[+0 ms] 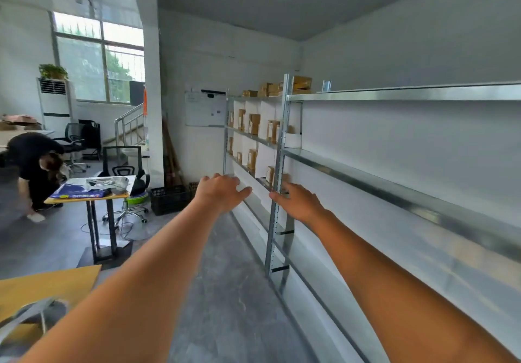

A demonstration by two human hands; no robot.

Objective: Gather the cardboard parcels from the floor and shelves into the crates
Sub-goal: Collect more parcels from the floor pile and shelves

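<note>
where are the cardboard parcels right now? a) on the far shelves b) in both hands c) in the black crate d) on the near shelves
a: the parcels stand on the far shelves, and both the left hand and right hand are empty.

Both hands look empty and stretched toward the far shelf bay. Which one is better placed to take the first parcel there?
Probably the right hand: it lies along the shelf upright, just below the nearest parcels. The left hand, also open, hangs over the aisle.
</note>
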